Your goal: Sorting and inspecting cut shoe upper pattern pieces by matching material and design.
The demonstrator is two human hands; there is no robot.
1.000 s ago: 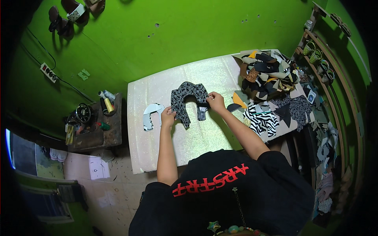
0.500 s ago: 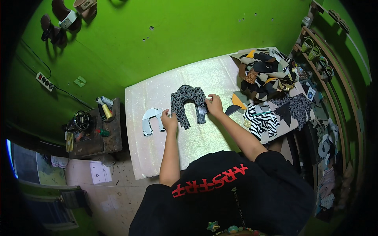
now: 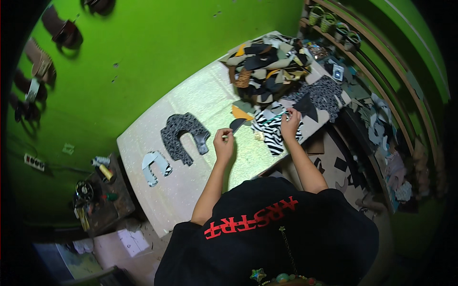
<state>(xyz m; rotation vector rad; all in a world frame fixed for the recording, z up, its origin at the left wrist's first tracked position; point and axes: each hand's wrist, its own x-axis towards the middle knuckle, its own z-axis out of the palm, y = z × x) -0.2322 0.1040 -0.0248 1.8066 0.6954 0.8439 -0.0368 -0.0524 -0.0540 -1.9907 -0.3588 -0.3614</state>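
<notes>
My right hand (image 3: 289, 127) rests at the stack of zebra-striped pieces (image 3: 272, 137), fingers closed on the upper part of a zebra-striped piece. A pale piece with a teal edge lies beside its fingertips. Over the table, my left hand (image 3: 223, 143) has its fingers drawn together near a dark half-round piece (image 3: 237, 125); whether anything small is in them is hidden. Left of that hand lies a black-and-grey patterned arch-shaped piece (image 3: 174, 140), with a shiny dark patch on one leg. Farther left is a smaller pale blue and zebra arch-shaped piece (image 3: 153, 161).
A heap of cut scraps (image 3: 267, 64) covers the table's far right. A shimmering sheet covers the white table (image 3: 143, 133). Small shoes stand on a wooden rack (image 3: 350, 40) at right. At left is a sewing machine (image 3: 85, 190) with thread spools (image 3: 105, 170).
Both hands have left the patterned arch-shaped piece, which stays on the table. My right hand has gone to the zebra pieces, my left toward the dark half-round piece. The view has turned right.
</notes>
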